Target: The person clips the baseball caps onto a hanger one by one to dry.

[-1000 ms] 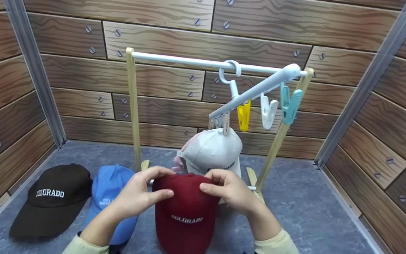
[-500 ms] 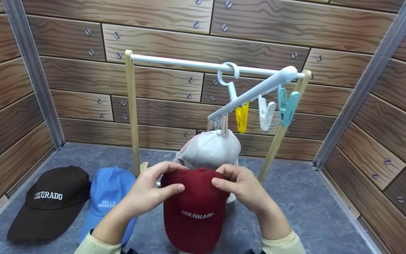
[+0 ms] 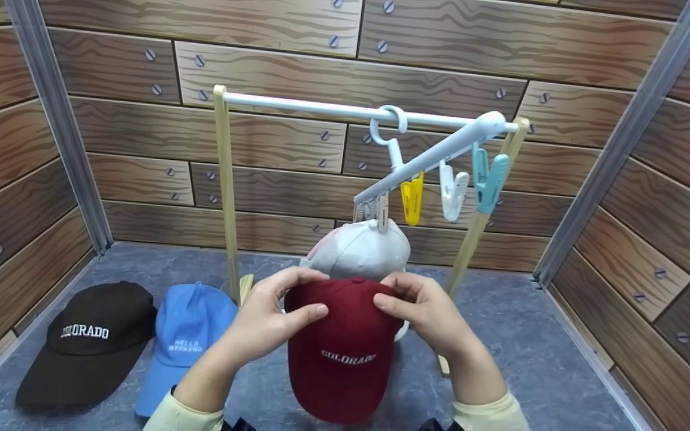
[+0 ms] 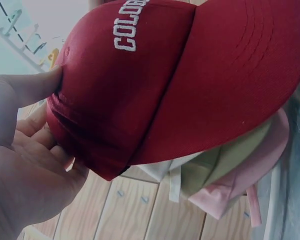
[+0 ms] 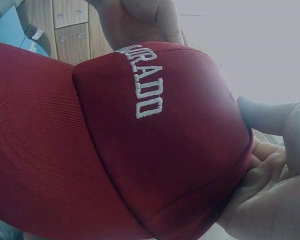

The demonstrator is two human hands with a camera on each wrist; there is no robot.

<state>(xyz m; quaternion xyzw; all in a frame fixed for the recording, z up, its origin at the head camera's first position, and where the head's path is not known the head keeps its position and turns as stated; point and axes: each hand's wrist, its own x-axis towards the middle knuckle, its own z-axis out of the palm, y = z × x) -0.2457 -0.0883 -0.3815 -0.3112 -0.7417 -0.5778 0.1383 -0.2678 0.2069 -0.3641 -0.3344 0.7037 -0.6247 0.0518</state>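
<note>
Both hands hold a dark red baseball cap (image 3: pixel 345 335) by the sides of its crown, brim hanging down, with white COLORADO lettering facing the head camera. My left hand (image 3: pixel 279 314) grips the left side, thumb on the front and fingers behind. On the right side, my right hand (image 3: pixel 423 308) pinches the crown the same way. Right behind it a white cap (image 3: pixel 366 248) hangs from a beige clip (image 3: pixel 383 212) on a pale blue hanger (image 3: pixel 435 157). In the left wrist view, a green cap (image 4: pixel 207 167) and a pink cap (image 4: pixel 250 170) show beyond the red brim.
The hanger hooks over the white bar (image 3: pixel 309 106) of a wooden-legged rack. Yellow (image 3: pixel 411 200), white (image 3: pixel 453 194) and teal (image 3: pixel 489 182) clips hang from it, holding nothing. A black cap (image 3: pixel 90 335) and a blue cap (image 3: pixel 189 326) lie at the left on the grey surface (image 3: pixel 536 353).
Both hands have carried the red cap to the right and slightly up, toward the front of the hanging white cap. The hanger and the caps lying at the left stay put.
</note>
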